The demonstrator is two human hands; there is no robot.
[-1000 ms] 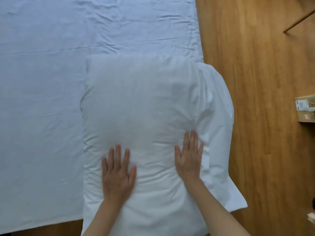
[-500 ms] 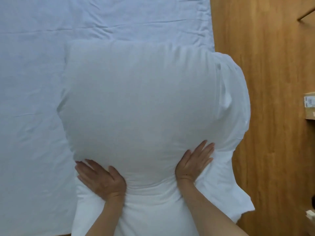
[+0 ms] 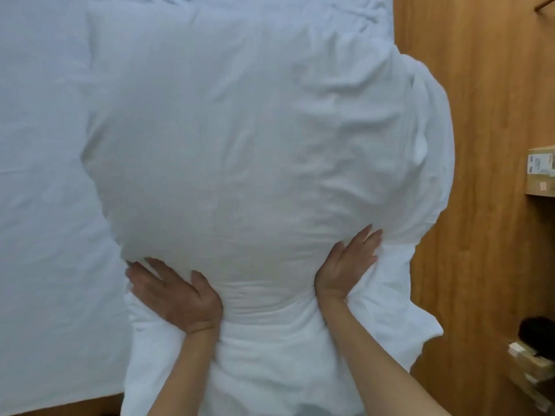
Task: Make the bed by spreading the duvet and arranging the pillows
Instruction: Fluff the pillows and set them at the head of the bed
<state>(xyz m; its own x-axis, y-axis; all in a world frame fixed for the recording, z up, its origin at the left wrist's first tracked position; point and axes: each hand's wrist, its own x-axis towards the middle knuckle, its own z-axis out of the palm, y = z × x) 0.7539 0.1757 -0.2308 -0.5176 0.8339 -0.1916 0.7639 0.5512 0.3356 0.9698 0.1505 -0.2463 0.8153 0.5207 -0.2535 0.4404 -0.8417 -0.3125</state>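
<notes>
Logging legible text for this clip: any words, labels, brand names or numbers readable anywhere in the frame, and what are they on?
No text can be read.
White label on the cardboard box at the right edge: dark print, too small and blurred to read.
Stacked boxes at lower right: pale labels, blurred, unreadable.
Pillow, bed sheet: no print visible.

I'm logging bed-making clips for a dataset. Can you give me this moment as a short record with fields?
scene: a person at the edge of a bed, seen from a head camera
main object: white pillow, bulging, raised toward the camera
left hand: pressed against the pillow's lower left, fingers spread
right hand: pressed against the pillow's lower right, fingers straight
loose pillowcase: hangs past the bed edge over the floor
bed sheet: pale, wrinkled
floor: wood
other: cardboard box at right edge
</notes>
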